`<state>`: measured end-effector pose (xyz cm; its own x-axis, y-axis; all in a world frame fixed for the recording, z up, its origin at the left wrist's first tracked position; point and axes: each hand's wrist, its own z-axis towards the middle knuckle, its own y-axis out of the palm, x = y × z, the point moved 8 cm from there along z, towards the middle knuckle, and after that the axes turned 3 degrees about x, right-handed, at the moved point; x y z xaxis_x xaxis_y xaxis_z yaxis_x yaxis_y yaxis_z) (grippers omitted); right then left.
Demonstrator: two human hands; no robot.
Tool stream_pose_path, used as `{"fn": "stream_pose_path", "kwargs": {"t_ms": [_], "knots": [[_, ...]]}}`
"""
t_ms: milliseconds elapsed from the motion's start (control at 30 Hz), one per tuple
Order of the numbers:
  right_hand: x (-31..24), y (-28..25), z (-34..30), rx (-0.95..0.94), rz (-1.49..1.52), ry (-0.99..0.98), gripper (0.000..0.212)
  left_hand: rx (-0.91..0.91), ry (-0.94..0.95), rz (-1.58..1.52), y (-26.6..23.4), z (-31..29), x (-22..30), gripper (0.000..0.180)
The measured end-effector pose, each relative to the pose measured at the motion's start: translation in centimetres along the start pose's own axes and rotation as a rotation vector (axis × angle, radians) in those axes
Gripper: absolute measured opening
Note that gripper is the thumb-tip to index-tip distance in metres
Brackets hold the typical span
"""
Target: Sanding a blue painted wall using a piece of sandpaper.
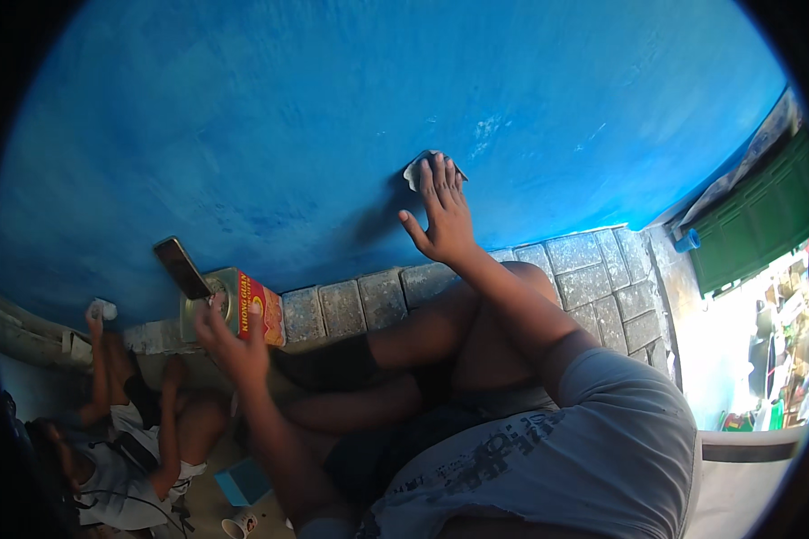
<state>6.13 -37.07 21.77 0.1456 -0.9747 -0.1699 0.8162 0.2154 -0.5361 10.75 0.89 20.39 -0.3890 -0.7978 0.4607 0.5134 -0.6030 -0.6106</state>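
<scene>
Some of the grey sheet hides beneath the right hand

Reaches toward 1 o'clock with the right grip, back of it facing the camera. Spreads that palm nearly flat, with fingers close together and pointing to 12 o'clock, thumb splayed toward 10 o'clock. Slants the right forearm from a bent elbow toward 10 o'clock, with wrist almost straight. Holds the left grip lower, out at 8 o'clock, with fingers partly curled toward 11 o'clock and thumb apart, pointing to 12 o'clock. Angles the left forearm toward 11 o'clock. Leaves the closure of the left fingertips too small to judge.
</scene>
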Motion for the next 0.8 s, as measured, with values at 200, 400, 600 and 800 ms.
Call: {"fn": "stream_pose_path", "kwargs": {"t_ms": [200, 400, 600, 800], "knots": [[-1.3, 3.3, -2.6, -0.221, 0.042, -0.050, 0.080, -0.487, -0.280, -0.359, 9.9, -13.3, -0.7, 0.046], [-0.5, -1.0, 2.1, 0.020, 0.014, -0.006, 0.081, -0.712, -0.257, -0.153, 12.9, -13.9, -4.0, 0.042], [-1.1, 4.1, -4.1, -0.287, 0.051, -0.049, 0.080, -0.671, -0.303, -0.222, 13.8, -12.9, -4.5, 0.035], [-3.4, 1.0, 1.5, -0.112, 0.064, -0.039, 0.082, -0.073, 0.072, -0.231, 3.2, -3.6, 1.7, 0.028]]}}
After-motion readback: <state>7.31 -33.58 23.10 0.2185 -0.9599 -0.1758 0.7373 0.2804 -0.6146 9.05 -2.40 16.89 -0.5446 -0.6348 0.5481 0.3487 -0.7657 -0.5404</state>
